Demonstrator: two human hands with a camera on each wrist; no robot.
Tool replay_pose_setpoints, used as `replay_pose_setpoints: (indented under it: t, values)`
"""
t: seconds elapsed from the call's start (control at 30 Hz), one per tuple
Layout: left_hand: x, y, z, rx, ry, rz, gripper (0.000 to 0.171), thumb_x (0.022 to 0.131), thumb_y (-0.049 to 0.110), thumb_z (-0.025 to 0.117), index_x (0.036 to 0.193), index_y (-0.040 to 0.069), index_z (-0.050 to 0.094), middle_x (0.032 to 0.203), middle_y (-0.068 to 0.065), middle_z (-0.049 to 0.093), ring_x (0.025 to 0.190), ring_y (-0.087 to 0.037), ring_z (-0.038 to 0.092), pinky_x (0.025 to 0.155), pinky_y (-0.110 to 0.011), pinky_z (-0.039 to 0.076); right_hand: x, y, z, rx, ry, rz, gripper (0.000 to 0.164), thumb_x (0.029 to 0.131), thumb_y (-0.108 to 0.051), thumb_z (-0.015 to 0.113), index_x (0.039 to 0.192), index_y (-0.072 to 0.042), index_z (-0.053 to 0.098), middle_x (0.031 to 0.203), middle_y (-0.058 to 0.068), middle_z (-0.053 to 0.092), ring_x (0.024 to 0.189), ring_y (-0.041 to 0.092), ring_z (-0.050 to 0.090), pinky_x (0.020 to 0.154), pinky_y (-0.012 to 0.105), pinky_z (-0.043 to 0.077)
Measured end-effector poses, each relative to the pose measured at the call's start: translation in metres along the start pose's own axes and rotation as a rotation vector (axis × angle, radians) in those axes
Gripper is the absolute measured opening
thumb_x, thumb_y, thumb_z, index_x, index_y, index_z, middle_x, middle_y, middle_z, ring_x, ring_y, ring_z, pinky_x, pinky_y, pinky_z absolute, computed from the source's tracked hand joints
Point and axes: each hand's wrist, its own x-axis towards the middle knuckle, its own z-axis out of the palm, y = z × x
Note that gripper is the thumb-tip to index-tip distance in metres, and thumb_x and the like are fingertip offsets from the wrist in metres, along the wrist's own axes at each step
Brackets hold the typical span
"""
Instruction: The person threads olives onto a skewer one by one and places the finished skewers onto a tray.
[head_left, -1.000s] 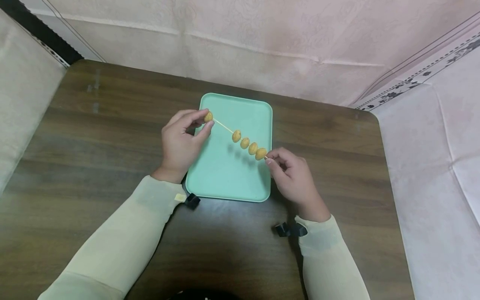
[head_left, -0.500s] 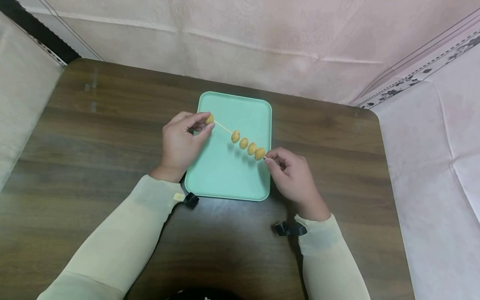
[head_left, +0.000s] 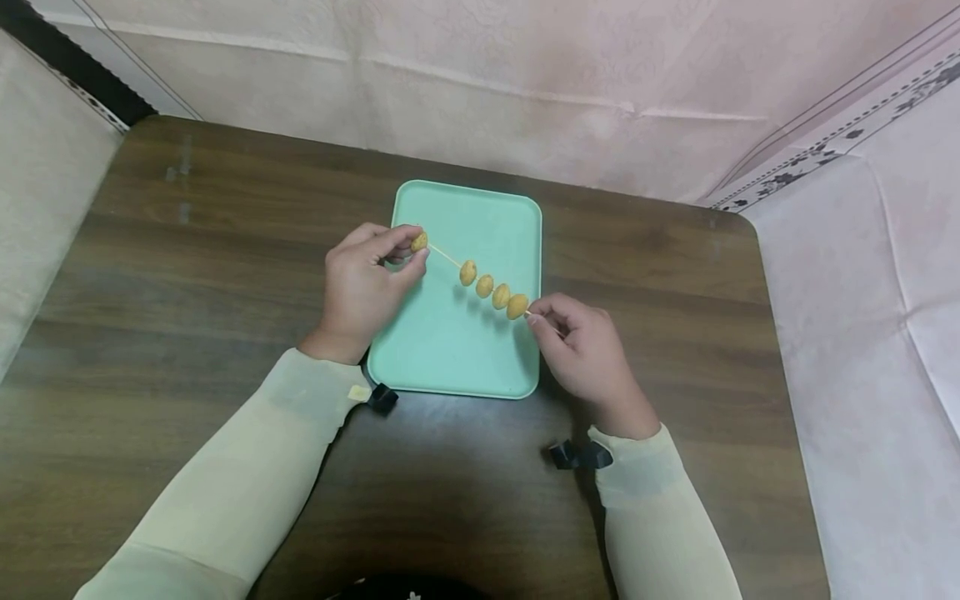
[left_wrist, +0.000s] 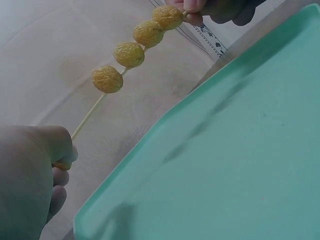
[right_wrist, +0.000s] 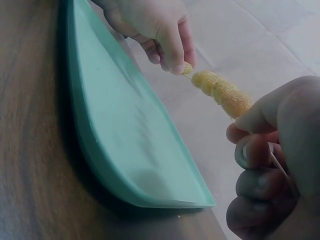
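Observation:
A thin wooden skewer [left_wrist: 88, 116] slants above a mint-green tray [head_left: 450, 350], apart from it. Several wrinkled yellow balls like small potatoes [head_left: 485, 286] sit close together on the skewer near the right hand. My left hand [head_left: 365, 283] pinches one more such potato [head_left: 419, 241] between thumb and fingers at the skewer's far-left end; in the left wrist view the thumb mostly covers it. A bare length of skewer shows between it and the others. With thumb and curled fingers, my right hand [head_left: 588, 354] grips the skewer's other end, just behind the last potato.
The tray lies on a dark wooden table [head_left: 225, 275]. Pale cloth [head_left: 525, 83] hangs behind the table and at both sides. Black wrist devices [head_left: 383, 400] sit at both cuffs, and a dark object [head_left: 411, 587] shows at the bottom edge.
The potato in my left hand has come slightly nearer to the others, and the bare length of skewer between them looks shorter. The right hand keeps its grip. The head view has shifted a little.

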Motion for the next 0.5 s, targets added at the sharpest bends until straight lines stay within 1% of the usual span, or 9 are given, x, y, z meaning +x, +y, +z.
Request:
replay_pose_setpoints:
  t: [0.17,0.33,0.5]
  values:
    - [-0.0007,0.0007,0.0006,0.017,-0.005,-0.002,0.023,0.096,0.009,0.090,0.119,0.006,0.088,0.103,-0.013,0.078,0.095,-0.021,0.081,0.090,-0.011,0.059,0.0003,0.0000,0.0010,0.004,0.000,-0.018,0.011,0.109,-0.014,0.071,0.111,-0.009,0.081,0.077,0.001,0.066,0.066,0.019,0.054,0.060,0.028,0.046]
    - [-0.0016,0.0010,0.0011,0.029,-0.009,-0.003,0.023,0.096,0.010,0.090,0.119,0.006,0.088,0.101,-0.013,0.077,0.094,-0.020,0.081,0.089,-0.013,0.060,0.0009,0.0017,0.0022,0.008,0.019,-0.038,0.012,0.108,-0.014,0.071,0.110,-0.009,0.081,0.076,0.001,0.066,0.065,0.018,0.054,0.059,0.028,0.046]
    - [-0.0024,0.0005,0.0026,0.038,-0.010,-0.005,0.023,0.096,0.011,0.090,0.118,0.007,0.088,0.101,-0.012,0.077,0.094,-0.020,0.080,0.090,-0.014,0.059,0.0014,0.0059,0.0048,0.021,0.030,-0.049,0.011,0.108,-0.013,0.072,0.110,-0.008,0.081,0.078,0.002,0.069,0.067,0.018,0.055,0.061,0.027,0.047]
